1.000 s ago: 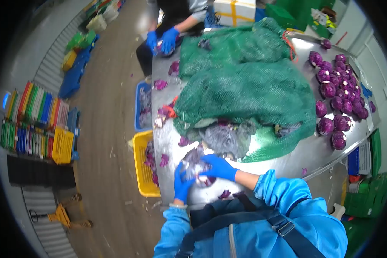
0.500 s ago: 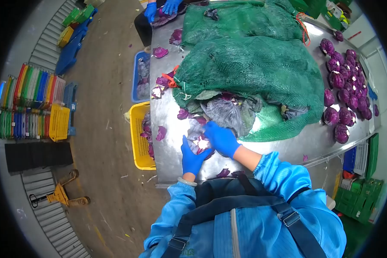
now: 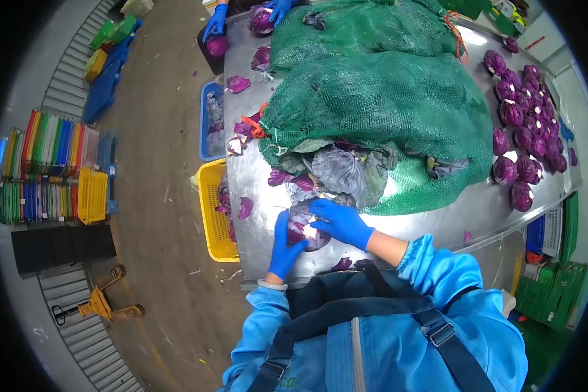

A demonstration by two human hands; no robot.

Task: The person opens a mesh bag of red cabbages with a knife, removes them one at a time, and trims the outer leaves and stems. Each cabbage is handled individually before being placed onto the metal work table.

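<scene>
A red cabbage (image 3: 317, 242) with a pale cut stem rests on the metal table in front of me. My left hand (image 3: 283, 251), in a blue glove, wraps round its left side with the thumb across the front. My right hand (image 3: 342, 223), gloved alike, grips its upper right side, fingers bent over the top. Just beyond, a green mesh sack (image 3: 372, 98) lies on its side, its mouth toward me. Large dull outer leaves (image 3: 340, 171) spill from that mouth. Torn purple leaves (image 3: 245, 208) lie to the left of my hands.
Trimmed red cabbages (image 3: 524, 137) are gathered at the table's right end. A yellow crate (image 3: 217, 242) and a blue crate (image 3: 206, 140) with leaves stand along the left edge. Across the far corner, another person's gloved hands (image 3: 214, 23) handle red cabbages. A pallet jack (image 3: 98, 304) stands left.
My left hand has shifted slightly down and left, and my right hand down and right, around the cabbage. At the far corner, the other person's hands have parted and purple cabbages now show there.
</scene>
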